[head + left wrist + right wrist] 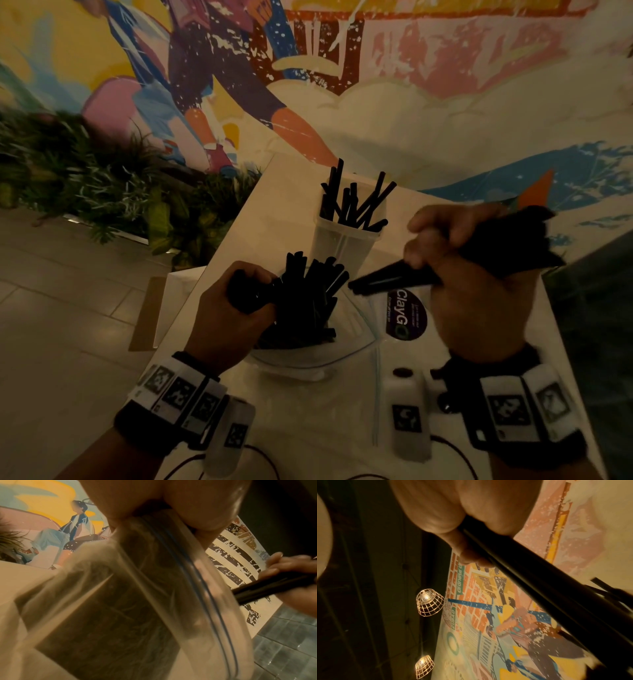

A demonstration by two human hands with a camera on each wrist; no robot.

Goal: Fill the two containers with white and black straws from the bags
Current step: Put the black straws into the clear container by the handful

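Head view, item one: our left hand (236, 308), fingers curled round the gathered edge of a clear zip bag (342, 342) that rests on the white table (281, 192) in front of us. A thick clump of black straws (308, 298) stands out of the bag's mouth, just right of that hand. In the left wrist view the same bag (171, 588) hangs from the pinching fingers (197, 507), its blue zip line running down the plastic, contents blurred.

Item two: our right hand (472, 274), clamped round a bundle of black straws (479, 253). The bundle lies nearly level in the air, one end pointing left toward the bag, the other fanning out past the knuckles. The right wrist view shows the fist (453, 513) closed on the dark bundle (539, 581), which crosses the picture diagonally.

Item three: a tall clear container (346, 236), upright on the table beyond the bag, with about a dozen black straws (352, 202) leaning loosely inside. We see only this one container and no white straws.

Item four: a round purple sticker (406, 318) on the table beneath the right hand, reading "ClayGo".

Item five: surroundings. A painted mural (342, 68) covers the wall behind; green plants (85, 178) line its base on the left; wire-caged lamps (429, 604) hang overhead in the right wrist view.
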